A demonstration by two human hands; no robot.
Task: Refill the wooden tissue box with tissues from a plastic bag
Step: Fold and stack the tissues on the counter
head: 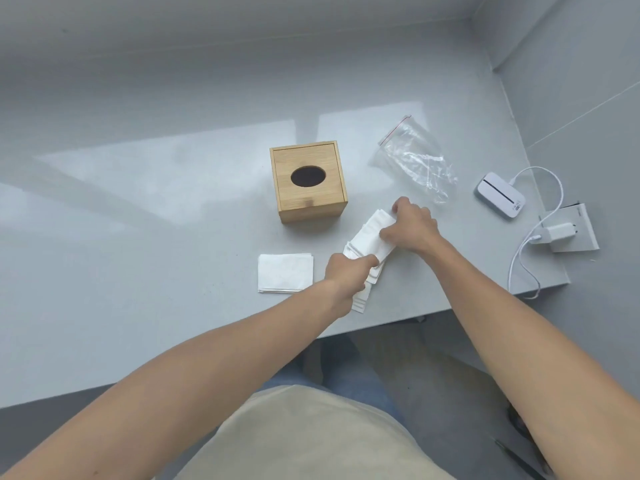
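A wooden tissue box (309, 181) with a dark oval slot in its lid stands upright on the grey table (138, 237). To its right lies a clear plastic bag (414, 157) with a red zip strip, flat and empty-looking. In front of the box a slanted pile of white tissues (372, 239) rests on the table. My right hand (412, 225) grips the far end of the pile. Its near end is held by my left hand (346, 275). A second, squared stack of tissues (285, 277) lies to the left, untouched.
A white device (500, 195) with a cable sits at the right, near a white charger (559, 233) on a white plate by the table's corner. The table's front edge runs diagonally just below my hands. A grey wall rises behind.
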